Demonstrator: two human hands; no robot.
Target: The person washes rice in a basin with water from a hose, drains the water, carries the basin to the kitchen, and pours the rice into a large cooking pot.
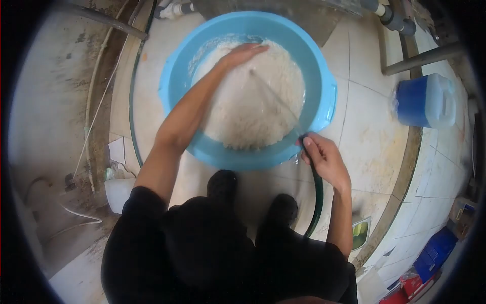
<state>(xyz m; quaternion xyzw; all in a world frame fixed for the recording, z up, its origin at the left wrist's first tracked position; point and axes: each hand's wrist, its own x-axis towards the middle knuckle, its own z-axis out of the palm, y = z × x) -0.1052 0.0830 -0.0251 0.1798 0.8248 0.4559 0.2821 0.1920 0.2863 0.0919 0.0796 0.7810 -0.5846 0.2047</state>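
A large light-blue basin (243,161) stands on the floor in front of my feet. It holds a pale, grainy, wet mass (248,111) that looks like rice, though I cannot be sure of the kind. On the far part of this mass lies my left hand (244,54), fingers stretched out and nothing gripped. My right hand (325,158), at the basin's near right rim, is closed around the end of a dark green hose (318,200). From the hose's mouth a thin jet of water (277,97) runs up and left into the basin.
To the right stands a jug with blue liquid (426,101). Metal pipes (422,60) stick out at the upper right, another pipe (104,20) at the upper left. A white container (119,194) is at left. A tray with green contents (360,234) lies right of my leg.
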